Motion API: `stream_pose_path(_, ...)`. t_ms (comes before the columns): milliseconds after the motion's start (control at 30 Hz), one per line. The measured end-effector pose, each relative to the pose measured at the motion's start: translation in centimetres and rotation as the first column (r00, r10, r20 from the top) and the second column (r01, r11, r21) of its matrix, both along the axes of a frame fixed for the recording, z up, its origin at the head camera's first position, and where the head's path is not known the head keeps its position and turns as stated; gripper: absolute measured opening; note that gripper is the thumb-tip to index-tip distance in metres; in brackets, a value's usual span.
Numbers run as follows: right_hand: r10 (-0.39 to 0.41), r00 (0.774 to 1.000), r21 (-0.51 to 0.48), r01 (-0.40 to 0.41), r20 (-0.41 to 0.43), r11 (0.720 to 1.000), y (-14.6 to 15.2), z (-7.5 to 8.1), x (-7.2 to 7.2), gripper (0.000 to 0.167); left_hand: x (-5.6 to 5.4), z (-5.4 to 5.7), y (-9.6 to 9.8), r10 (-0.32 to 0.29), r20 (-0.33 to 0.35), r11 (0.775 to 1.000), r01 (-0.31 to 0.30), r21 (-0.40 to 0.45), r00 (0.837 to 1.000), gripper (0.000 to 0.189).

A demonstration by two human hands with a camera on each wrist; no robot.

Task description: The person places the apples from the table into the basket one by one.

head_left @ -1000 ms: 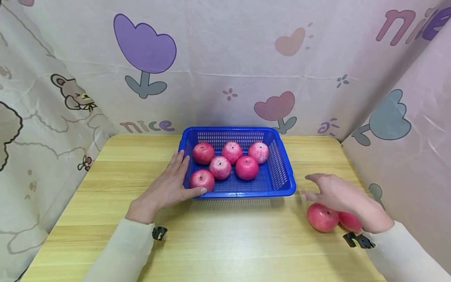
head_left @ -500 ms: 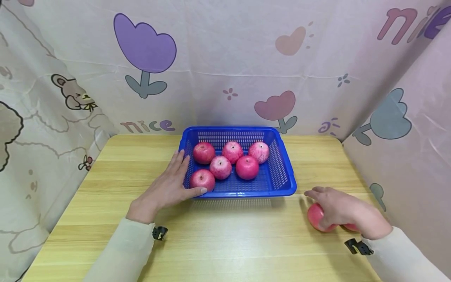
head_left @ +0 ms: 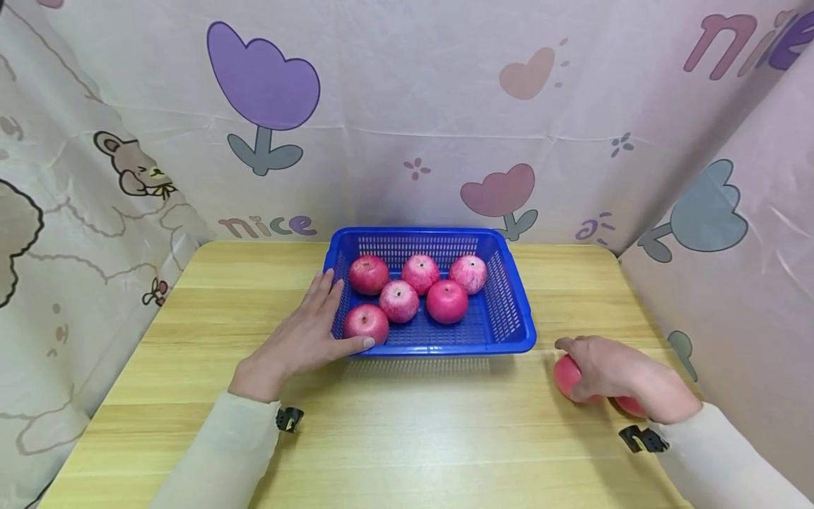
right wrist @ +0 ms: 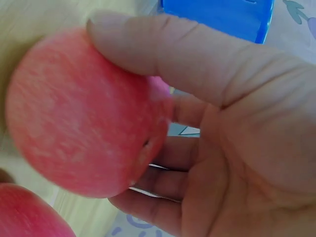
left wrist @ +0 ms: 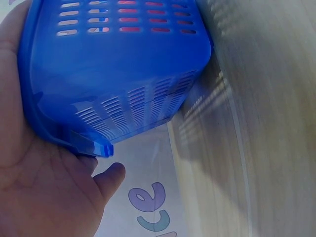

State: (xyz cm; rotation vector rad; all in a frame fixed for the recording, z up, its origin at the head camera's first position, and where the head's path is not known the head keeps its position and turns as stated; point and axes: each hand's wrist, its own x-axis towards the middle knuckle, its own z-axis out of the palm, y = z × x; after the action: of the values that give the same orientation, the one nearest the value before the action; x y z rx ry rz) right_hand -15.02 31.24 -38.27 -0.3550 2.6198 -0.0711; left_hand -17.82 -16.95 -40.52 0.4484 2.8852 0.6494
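At the front left corner of the blue plastic basket (head_left: 439,350), my left hand (head_left: 299,339) rests on the rim. Its thumb lies along the front rim beside an apple, and its straight fingers spread along the left side. The left wrist view shows the palm against the basket's outer wall (left wrist: 118,64). My right hand (head_left: 617,367) grips a red apple (right wrist: 84,118) to the right of the basket, thumb on one side and fingers on the other. Another red apple (head_left: 629,405) lies by the right wrist, partly hidden under the hand.
Several red and pink apples (head_left: 447,302) sit inside the basket, which stands toward the back of the wooden table (head_left: 432,431). A printed cloth (head_left: 381,106) hangs behind the table and along both sides.
My right hand has come down over the nearer apple, closed round it, and shifted it slightly away from me. The left hand and the basket stay in place.
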Motion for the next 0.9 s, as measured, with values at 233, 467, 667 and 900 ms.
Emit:
stream_pose_path(233,-0.012,0.994,-0.042,0.008,-0.104,0.999,0.2,-0.7,-1.0,0.09,0.0,0.0,-0.1,-0.002,-0.007,1.0,0.002,-0.001,1.0,0.133)
stream_pose_path(467,-0.064,0.983,-0.227,0.024,-0.172,0.974,1.2,-1.4,-1.7,0.088,0.1,-0.2,-0.1,0.003,-0.003,1.0,-0.003,-0.001,1.0,0.134)
stream_pose_path(667,-0.095,0.975,-0.223,0.048,-0.203,0.974,1.8,-1.6,-2.1,0.091,0.0,-0.1,0.0,0.002,-0.006,1.0,-0.002,0.002,1.0,0.131)
stream_pose_path(900,-0.088,0.977,-0.199,0.048,-0.194,0.979,1.8,-1.6,-1.9,0.084,0.0,-0.2,-0.1,-0.004,-0.014,1.0,0.004,0.001,1.0,0.133)
